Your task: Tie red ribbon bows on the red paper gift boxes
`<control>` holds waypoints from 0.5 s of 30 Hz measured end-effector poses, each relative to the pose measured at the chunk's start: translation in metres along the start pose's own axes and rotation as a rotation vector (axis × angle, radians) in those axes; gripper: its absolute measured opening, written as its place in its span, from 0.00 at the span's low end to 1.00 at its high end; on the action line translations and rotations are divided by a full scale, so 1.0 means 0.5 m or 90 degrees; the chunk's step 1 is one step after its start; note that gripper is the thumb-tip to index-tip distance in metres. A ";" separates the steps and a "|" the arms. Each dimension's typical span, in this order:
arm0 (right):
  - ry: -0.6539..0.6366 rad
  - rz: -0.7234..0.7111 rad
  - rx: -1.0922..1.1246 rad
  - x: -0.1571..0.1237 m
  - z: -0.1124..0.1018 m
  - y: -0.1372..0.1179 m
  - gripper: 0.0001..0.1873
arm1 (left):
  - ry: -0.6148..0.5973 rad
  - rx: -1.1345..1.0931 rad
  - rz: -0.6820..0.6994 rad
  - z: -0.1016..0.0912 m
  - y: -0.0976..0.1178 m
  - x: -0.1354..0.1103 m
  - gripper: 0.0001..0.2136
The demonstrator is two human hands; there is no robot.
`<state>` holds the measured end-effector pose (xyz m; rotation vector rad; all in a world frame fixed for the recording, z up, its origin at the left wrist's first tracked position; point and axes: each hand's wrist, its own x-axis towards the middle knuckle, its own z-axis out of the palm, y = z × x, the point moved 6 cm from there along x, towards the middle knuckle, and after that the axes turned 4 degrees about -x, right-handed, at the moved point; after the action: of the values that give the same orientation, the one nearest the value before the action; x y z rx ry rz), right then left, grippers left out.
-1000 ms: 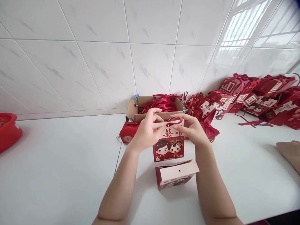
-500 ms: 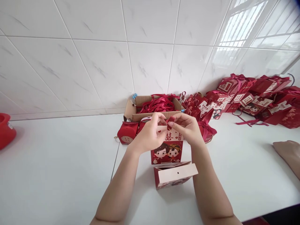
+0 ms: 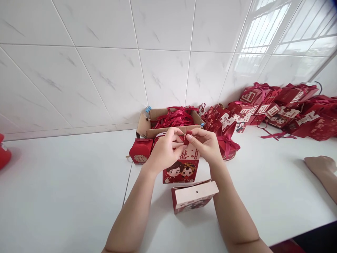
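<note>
A red and white gift box (image 3: 180,171) with two cartoon figures stands upright in front of me. My left hand (image 3: 165,150) is closed at its top edge, thumb and fingers pinching the white flap there. My right hand (image 3: 206,144) pinches a short dark red ribbon loop (image 3: 187,137) between thumb and fingers, right above the box. Where the ribbon meets the flap is hidden by my fingers. Closer to me, between my forearms, a second gift box (image 3: 193,204) leans with its pale, holed flap turned up; neither hand touches it.
Behind my hands is a cardboard tray (image 3: 142,125) of red ribbons (image 3: 175,117), with a red round-fronted box (image 3: 140,151) at its left. Finished-looking gift boxes (image 3: 265,105) pile along the wall to the right. Another person's hand (image 3: 319,164) rests at the right; a red object (image 3: 4,154) stands far left.
The view has shifted slightly, so most things appear a little further left. My hands stay at the box top, and the right fingers still pinch the ribbon loop.
</note>
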<state>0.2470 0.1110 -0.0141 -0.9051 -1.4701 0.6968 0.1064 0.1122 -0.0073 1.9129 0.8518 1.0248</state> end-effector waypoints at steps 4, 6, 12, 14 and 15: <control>-0.031 -0.009 -0.007 0.001 0.002 0.000 0.10 | -0.020 0.053 0.000 0.004 -0.005 0.002 0.16; -0.042 -0.013 -0.007 0.002 0.004 -0.001 0.10 | -0.023 0.056 -0.002 0.003 -0.008 0.003 0.17; -0.041 -0.037 -0.023 0.005 0.010 -0.003 0.10 | 0.004 0.129 0.038 0.002 -0.004 0.005 0.23; -0.026 -0.040 -0.024 0.006 0.010 0.000 0.11 | 0.034 0.209 0.074 0.002 0.004 0.005 0.25; -0.015 -0.039 -0.024 0.007 0.010 0.001 0.11 | 0.045 0.240 0.089 0.002 0.007 0.005 0.26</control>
<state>0.2421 0.1148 -0.0134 -0.8793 -1.5295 0.6391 0.1091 0.1121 -0.0039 2.2904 1.0206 1.0785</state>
